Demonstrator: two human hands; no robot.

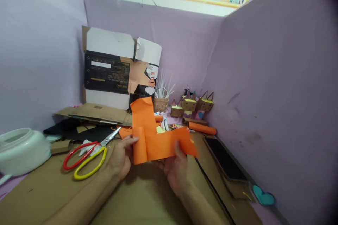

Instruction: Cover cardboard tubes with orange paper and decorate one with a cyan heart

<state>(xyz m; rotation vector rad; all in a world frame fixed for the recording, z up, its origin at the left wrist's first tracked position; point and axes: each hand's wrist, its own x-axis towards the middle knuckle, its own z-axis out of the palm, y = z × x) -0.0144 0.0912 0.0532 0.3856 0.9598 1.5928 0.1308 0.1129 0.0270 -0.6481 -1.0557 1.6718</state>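
An L-shaped piece of orange paper [158, 144] is held up over the cardboard-covered table, one arm of it rising at the left and the other reaching right. My left hand [123, 156] pinches its left edge, where the paper curls into a roll. My right hand [175, 168] grips the lower right part, thumb in front and fingers behind; the paper's right end bends down and is blurred. Just left of my left hand lie scissors [97, 151] with one red and one yellow handle, blades spread, partly over a crumpled white scrap.
A white round pot [23, 151] stands at the left. Behind are an unfolded box [108, 74], flat cardboard [102, 112], a small basket [161, 104] of white sticks and several cardboard animal figures [189, 104]. At right lie an orange roll [202, 128], a phone [227, 158] and a black cable [211, 182].
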